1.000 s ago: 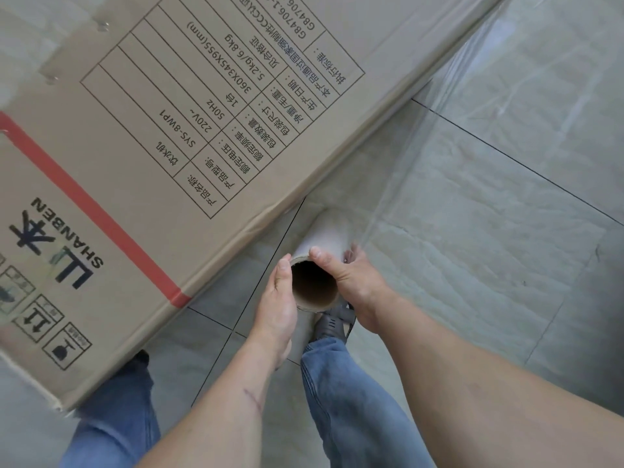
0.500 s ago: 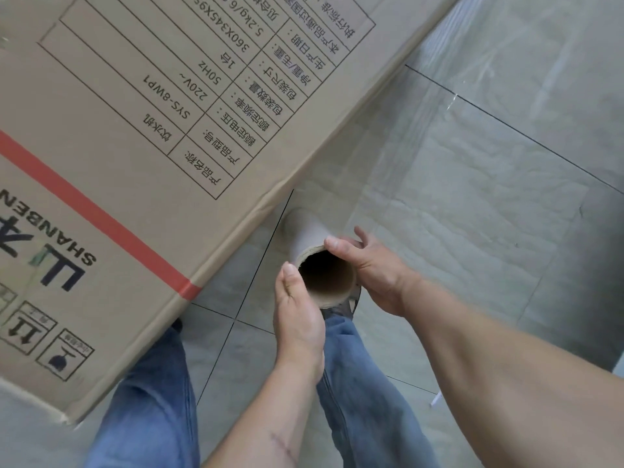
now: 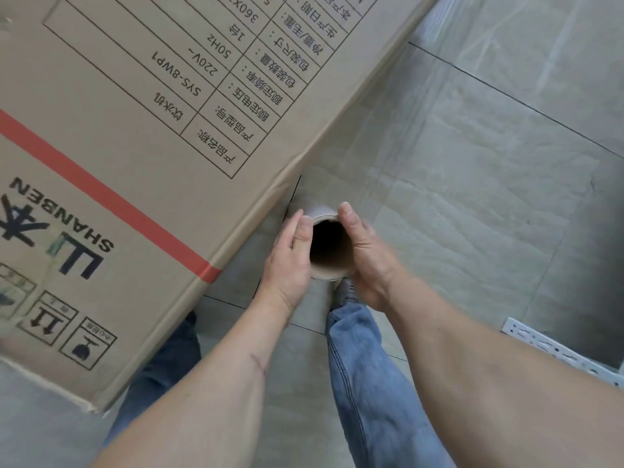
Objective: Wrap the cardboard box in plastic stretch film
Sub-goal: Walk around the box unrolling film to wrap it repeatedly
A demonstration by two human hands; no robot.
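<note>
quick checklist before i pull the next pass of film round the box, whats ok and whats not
1. Left hand on the film roll, fingers on its side: ok.
2. Right hand holding the roll's other side: ok.
3. Stretch film runs from the roll up along the cardboard box edge: ok.
4. Film anchored on the box: cannot tell, the attachment is out of frame.
5. Metal bracket on the floor near the right arm, a possible trip hazard: not ok.
6. Film left on the roll: cannot tell.

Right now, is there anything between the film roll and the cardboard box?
Nothing visible. Both hands, left hand and right hand, grip the film roll just beside the cardboard box; only stretched film spans the gap.
</note>
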